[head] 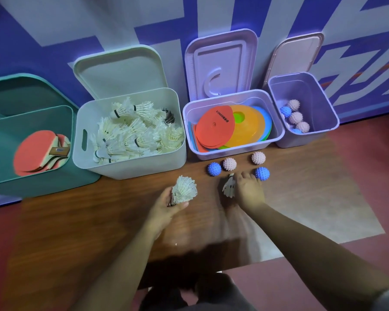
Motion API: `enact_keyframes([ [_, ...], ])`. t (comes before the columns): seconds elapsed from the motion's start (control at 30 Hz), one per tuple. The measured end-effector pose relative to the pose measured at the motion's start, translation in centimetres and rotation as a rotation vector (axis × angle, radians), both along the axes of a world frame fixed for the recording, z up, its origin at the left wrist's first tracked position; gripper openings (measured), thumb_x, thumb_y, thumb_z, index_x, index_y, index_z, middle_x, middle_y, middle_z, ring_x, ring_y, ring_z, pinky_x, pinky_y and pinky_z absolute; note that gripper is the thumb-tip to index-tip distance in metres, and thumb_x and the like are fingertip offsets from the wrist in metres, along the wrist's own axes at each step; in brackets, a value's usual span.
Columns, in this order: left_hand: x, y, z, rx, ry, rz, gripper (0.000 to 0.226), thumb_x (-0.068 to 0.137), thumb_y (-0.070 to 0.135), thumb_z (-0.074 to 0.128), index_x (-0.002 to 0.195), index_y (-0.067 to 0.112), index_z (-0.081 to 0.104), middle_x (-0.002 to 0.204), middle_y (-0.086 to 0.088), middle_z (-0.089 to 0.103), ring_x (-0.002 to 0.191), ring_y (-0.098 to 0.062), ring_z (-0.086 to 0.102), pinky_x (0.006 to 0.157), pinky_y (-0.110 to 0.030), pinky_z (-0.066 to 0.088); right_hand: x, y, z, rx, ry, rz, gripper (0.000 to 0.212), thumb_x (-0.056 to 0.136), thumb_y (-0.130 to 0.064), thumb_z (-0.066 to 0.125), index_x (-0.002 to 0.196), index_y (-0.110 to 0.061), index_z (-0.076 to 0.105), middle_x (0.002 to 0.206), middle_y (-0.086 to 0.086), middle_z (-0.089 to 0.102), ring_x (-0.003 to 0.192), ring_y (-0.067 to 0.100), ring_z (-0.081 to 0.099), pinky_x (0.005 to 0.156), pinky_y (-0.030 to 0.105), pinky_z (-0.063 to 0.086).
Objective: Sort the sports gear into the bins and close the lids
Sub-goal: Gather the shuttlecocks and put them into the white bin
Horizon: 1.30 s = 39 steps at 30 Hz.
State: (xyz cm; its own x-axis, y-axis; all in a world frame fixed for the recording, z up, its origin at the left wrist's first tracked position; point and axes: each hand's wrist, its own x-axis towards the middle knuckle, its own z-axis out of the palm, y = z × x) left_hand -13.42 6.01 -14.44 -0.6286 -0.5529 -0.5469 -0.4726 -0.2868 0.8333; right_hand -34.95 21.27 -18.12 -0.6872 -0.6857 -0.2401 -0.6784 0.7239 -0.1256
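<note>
My left hand (166,204) grips a white shuttlecock (184,189) over the wooden board. My right hand (248,190) pinches a second shuttlecock (229,186) just above the board. Beyond my right hand lie spiky balls: a blue one (214,169), a pink one (229,164), another pink one (258,158) and a blue one (262,173) touching my fingers. The white bin (130,169) holds several shuttlecocks. The small purple bin (310,140) at the right holds several spiky balls.
A green bin (0,135) at the left holds red paddles. The lilac bin (234,151) holds coloured flat discs. All lids lean open against the blue and white wall. Red floor surrounds the wooden board (99,221).
</note>
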Motion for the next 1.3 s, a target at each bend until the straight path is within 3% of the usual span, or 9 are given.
enact_keyframes([
  [0.13, 0.8, -0.3, 1.0, -0.016, -0.003, 0.006, 0.058, 0.077, 0.003, 0.077, 0.127, 0.022, 0.054, 0.116, 0.009, 0.069, 0.107, -0.001, 0.064, 0.097, -0.022, 0.047, -0.1, -0.3, 2.0, -0.306, -0.102, -0.05, 0.009, 0.079, -0.015, 0.062, 0.084, -0.008, 0.06, 0.083, 0.013, 0.06, 0.074, 0.037, 0.061, 0.059, 0.036, 0.039],
  [0.27, 2.1, -1.4, 2.7, -0.047, 0.025, -0.004, 0.056, 0.077, -0.001, 0.075, 0.126, 0.018, 0.055, 0.118, 0.003, 0.069, 0.112, -0.011, 0.063, 0.095, -0.02, 0.049, 1.4, -2.4, 7.3, -0.699, -0.435, -0.108, 0.01, 0.086, -0.011, 0.059, 0.087, -0.021, 0.061, 0.078, -0.002, 0.063, 0.072, 0.017, 0.059, 0.066, 0.033, 0.045],
  [0.37, 3.1, -2.6, 4.6, -0.109, 0.061, -0.032, 0.054, 0.078, -0.001, 0.076, 0.124, 0.018, 0.056, 0.118, 0.002, 0.07, 0.114, -0.015, 0.063, 0.099, -0.026, 0.048, 2.6, -5.0, 11.5, -0.84, -0.613, -0.087, 0.016, 0.085, -0.012, 0.062, 0.096, -0.023, 0.063, 0.077, 0.004, 0.063, 0.069, 0.019, 0.059, 0.065, 0.032, 0.047],
  [0.47, 3.7, -4.5, 7.4, -0.166, 0.102, -0.041, 0.052, 0.076, 0.0, 0.076, 0.119, 0.025, 0.058, 0.116, 0.006, 0.07, 0.113, -0.012, 0.063, 0.098, -0.027, 0.047, 4.6, -8.3, 14.7, -0.823, -0.654, 0.014, 0.019, 0.085, -0.007, 0.064, 0.1, -0.021, 0.064, 0.069, -0.001, 0.057, 0.052, 0.005, 0.051, 0.054, 0.023, 0.041],
  [0.7, 6.0, -10.7, 13.3, -0.457, 0.05, -0.019, 0.047, 0.077, 0.016, 0.08, 0.108, 0.041, 0.056, 0.098, 0.037, 0.063, 0.095, 0.023, 0.054, 0.082, 0.001, 0.04, 9.5, -15.7, 18.2, -0.87, -0.701, 0.005, 0.005, 0.085, -0.014, 0.059, 0.084, -0.012, 0.063, 0.069, -0.001, 0.063, 0.064, 0.013, 0.058, 0.07, 0.035, 0.052],
  [0.83, 5.8, -14.9, 14.7, -0.595, -0.007, -0.038, 0.049, 0.077, 0.032, 0.079, 0.116, 0.03, 0.05, 0.11, 0.019, 0.057, 0.101, 0.007, 0.054, 0.082, -0.009, 0.039, 10.3, -18.8, 19.5, -0.767, -0.749, 0.016, 0.05, 0.088, -0.054, 0.054, 0.088, -0.007, 0.068, 0.086, 0.014, 0.067, 0.082, 0.026, 0.063, 0.08, 0.042, 0.052],
  [0.93, 4.9, -18.0, 14.6, -0.678, -0.061, -0.078, 0.045, 0.076, 0.04, 0.078, 0.111, 0.028, 0.052, 0.112, 0.009, 0.058, 0.105, -0.007, 0.055, 0.084, -0.023, 0.04, 9.9, -21.0, 19.2, -0.714, -0.74, 0.023, 0.033, 0.087, -0.05, 0.064, 0.094, -0.018, 0.063, 0.089, -0.001, 0.069, 0.083, 0.01, 0.063, 0.076, 0.025, 0.047],
  [1.1, 3.8, -22.0, 12.5, -0.754, -0.157, 0.001, 0.048, 0.077, 0.05, 0.074, 0.112, 0.022, 0.058, 0.1, 0.001, 0.055, 0.092, -0.015, 0.056, 0.073, -0.026, 0.038, 9.9, -28.2, 17.5, -0.764, -0.62, -0.031, 0.032, 0.089, -0.044, 0.064, 0.104, -0.021, 0.047, 0.112, 0.002, 0.055, 0.09, 0.021, 0.064, 0.082, 0.033, 0.048],
  [1.3, 3.4, -25.2, 10.0, -0.725, -0.303, 0.133, 0.052, 0.082, 0.042, 0.072, 0.114, 0.014, 0.041, 0.095, -0.011, 0.064, 0.087, -0.031, 0.06, 0.066, -0.031, 0.035, 10.6, -36.5, 14.9, -0.694, -0.569, 0.101, 0.023, 0.095, -0.033, 0.057, 0.114, -0.019, 0.054, 0.089, 0.006, 0.065, 0.079, 0.018, 0.058, 0.076, 0.033, 0.045],
])
